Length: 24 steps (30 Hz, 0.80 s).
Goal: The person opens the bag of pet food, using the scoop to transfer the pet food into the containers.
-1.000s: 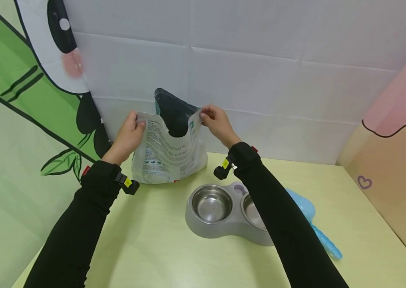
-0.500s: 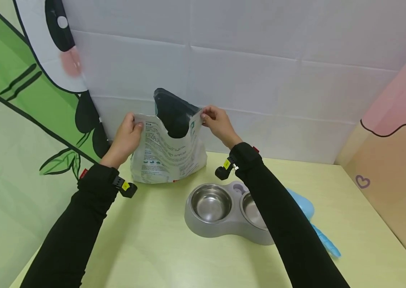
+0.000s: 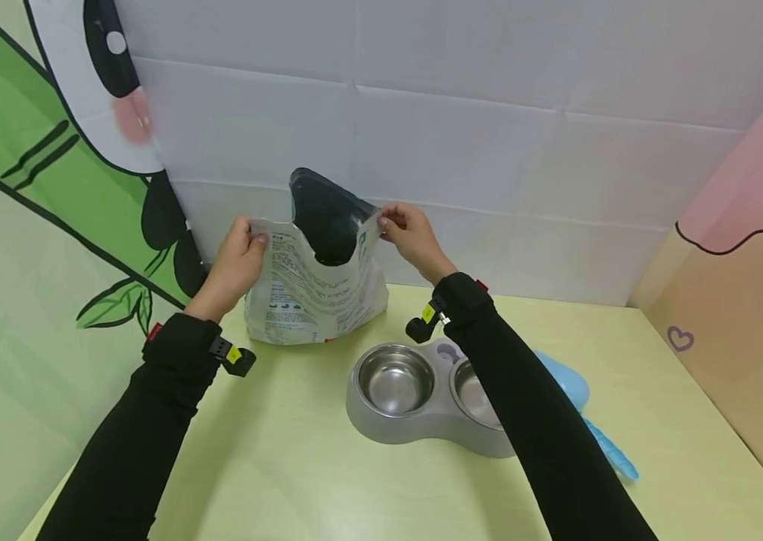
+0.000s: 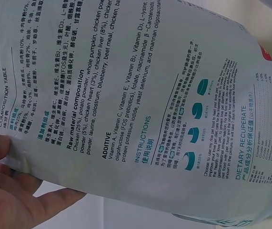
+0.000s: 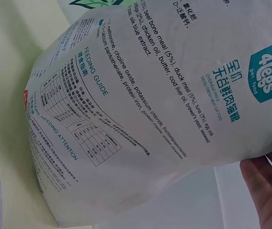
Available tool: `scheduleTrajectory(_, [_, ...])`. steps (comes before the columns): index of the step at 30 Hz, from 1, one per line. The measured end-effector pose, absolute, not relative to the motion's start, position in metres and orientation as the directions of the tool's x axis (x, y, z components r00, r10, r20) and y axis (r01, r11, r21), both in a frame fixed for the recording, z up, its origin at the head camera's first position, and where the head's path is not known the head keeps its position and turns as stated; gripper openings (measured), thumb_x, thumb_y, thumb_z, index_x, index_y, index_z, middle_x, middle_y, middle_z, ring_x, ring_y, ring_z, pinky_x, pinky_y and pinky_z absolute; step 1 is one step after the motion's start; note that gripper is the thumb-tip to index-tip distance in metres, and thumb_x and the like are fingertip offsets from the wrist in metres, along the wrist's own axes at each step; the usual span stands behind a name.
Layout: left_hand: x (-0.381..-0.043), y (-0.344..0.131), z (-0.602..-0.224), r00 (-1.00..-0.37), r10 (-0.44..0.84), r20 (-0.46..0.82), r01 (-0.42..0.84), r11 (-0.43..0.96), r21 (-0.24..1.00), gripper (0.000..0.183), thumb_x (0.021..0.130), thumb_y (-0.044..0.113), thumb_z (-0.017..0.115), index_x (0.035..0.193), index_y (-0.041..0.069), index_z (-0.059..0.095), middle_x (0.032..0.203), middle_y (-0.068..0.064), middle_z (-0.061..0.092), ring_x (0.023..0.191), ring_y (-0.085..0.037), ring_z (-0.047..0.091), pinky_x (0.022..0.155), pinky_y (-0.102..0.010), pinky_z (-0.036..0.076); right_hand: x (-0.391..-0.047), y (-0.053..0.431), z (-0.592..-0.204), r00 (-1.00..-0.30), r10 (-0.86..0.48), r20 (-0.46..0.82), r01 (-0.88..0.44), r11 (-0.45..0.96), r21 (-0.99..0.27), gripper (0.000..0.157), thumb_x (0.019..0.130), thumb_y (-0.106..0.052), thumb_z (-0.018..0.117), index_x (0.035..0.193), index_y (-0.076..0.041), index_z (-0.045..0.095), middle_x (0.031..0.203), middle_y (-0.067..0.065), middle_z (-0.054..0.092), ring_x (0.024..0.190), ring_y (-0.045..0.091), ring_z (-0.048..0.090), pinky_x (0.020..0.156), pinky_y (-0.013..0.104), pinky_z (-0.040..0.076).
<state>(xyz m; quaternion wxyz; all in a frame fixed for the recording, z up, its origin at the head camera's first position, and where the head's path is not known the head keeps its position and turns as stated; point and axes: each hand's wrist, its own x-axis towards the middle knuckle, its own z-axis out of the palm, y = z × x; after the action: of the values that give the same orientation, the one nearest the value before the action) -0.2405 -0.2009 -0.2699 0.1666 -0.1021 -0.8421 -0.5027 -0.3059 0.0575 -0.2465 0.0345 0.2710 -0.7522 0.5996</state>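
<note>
A white pet food bag (image 3: 314, 300) with printed text stands on the table against the back wall, its mouth spread wide and the dark inside showing. At the mouth's left corner, my left hand (image 3: 234, 259) pinches the rim between thumb and fingers. My right hand (image 3: 415, 237) pinches the right corner of the rim. Printed text covers the bag (image 4: 126, 105) in the left wrist view, with the left hand (image 4: 21, 195) at its edge. In the right wrist view the right hand (image 5: 269, 186) grips the edge beside a green logo. The bag's contents cannot be seen.
A grey double feeding stand (image 3: 415, 428) with steel bowls (image 3: 396, 379) sits in front of the bag, partly behind my right sleeve. Right of that sleeve lies a light blue scoop (image 3: 607, 447). A printed cloth wall (image 3: 456, 150) closes off the back of the table (image 3: 300, 466).
Both hands keep their grip on the bag's rim. The left hand has shifted slightly left and down, and the mouth's front edge sits a little lower.
</note>
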Motion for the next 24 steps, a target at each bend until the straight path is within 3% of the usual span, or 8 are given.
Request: scheduleTrajectory(24, [-0.228,-0.209,-0.277,-0.913,0.012,0.408,0.362,0.485,0.796,0.028,0.099,0.015,0.027,0.119,-0.004,0.029,0.123,-0.023,0.038,0.114,-0.034,0.037,0.093,-0.053,0.029,-0.328,0.051,-0.273,-0.824,-0.39,0.412,-0.491,0.125,-0.862,0.013,0.09,-0.008,0.05,0.101,-0.001,0.052,0.1,0.014,0.056,0.096,0.021,0.056,0.085,0.029,0.046])
